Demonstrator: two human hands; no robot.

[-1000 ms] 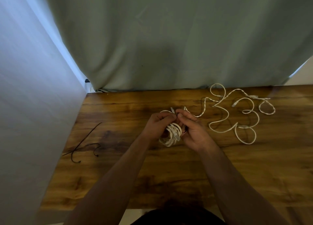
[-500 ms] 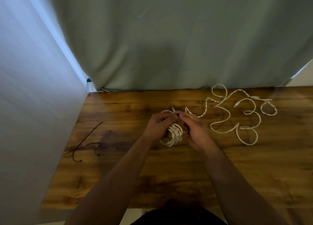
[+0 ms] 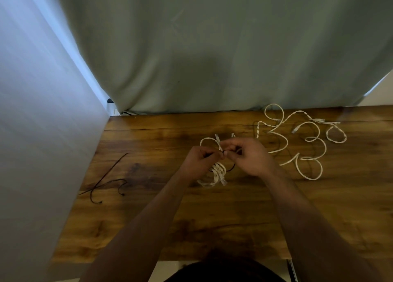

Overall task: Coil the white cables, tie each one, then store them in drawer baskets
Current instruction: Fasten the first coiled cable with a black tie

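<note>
A coiled white cable (image 3: 217, 174) hangs bunched between my two hands above the middle of the wooden table (image 3: 212, 218). My left hand (image 3: 200, 160) pinches a thin black tie (image 3: 230, 168) at the coil's top, and my right hand (image 3: 248, 156) pinches the tie's other end beside it. One loop and a connector of the coil stick up behind my fingers. Loose white cables (image 3: 302, 141) lie sprawled in loops at the table's back right, apart from my hands.
Several thin black ties (image 3: 106, 181) lie on the table's left side near a pale wall panel (image 3: 42, 133). A grey-green curtain (image 3: 212, 47) hangs behind the table's back edge. The table's front edge runs just above my dark clothing.
My hands have drawn slightly apart at the coil's top, pulling the black tie between them. The coil stays in the same spot; the loose cables have not moved.
</note>
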